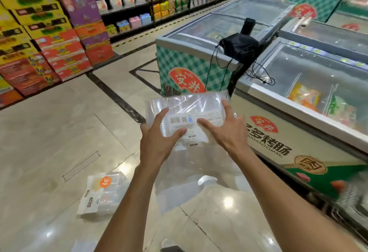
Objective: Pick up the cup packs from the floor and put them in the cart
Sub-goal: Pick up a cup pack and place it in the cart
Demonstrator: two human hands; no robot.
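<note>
A clear plastic cup pack (pixel 185 108) with a white barcode label is held up at mid-frame, above the floor. My left hand (pixel 159 134) grips its left edge and my right hand (pixel 227 130) lies over its right side; both hold it. Loose clear wrapping hangs down below the pack. A second cup pack (pixel 101 194) with an orange round logo and a white card lies on the floor at the lower left. No cart shows in the head view.
Chest freezers (pixel 199 66) with green checked sides stand ahead and to the right; a black pouch (pixel 239 46) with cords sits on one. Stacked cartons (pixel 49 38) and snack shelves (pixel 159 3) line the left and back. Glossy tiled floor (pixel 59 132) spreads to the left.
</note>
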